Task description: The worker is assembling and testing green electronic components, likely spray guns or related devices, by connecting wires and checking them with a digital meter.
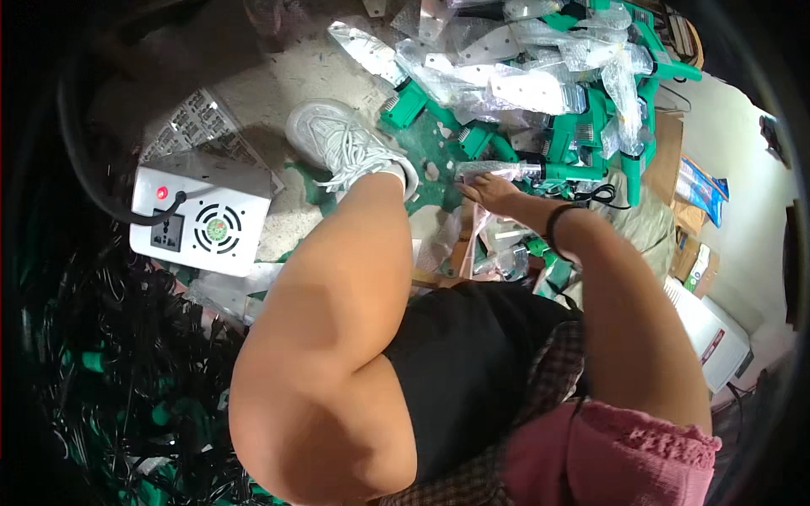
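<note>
My right hand [496, 196] reaches in from the right, a dark band round its wrist. Its fingers are stretched out and apart, at the wrapped end of a green-handled tool [567, 172] with a clear-wrapped front. Whether they touch the wrap is hard to tell. Just below the hand hangs a strip of pinkish plastic [479, 226]. Beyond it lies a pile of similar green tools [407, 104], several with flat, holed metal plates [368, 54] in bubble wrap [540, 88]. My left hand is out of view.
A white box [201, 221] with a socket, a red light and a plugged-in black cable stands at left. Tangled black cords [110, 379] fill the lower left. My white shoe [342, 143] is on the floor beside the pile. Cardboard [662, 156] and another white device [709, 329] are at right.
</note>
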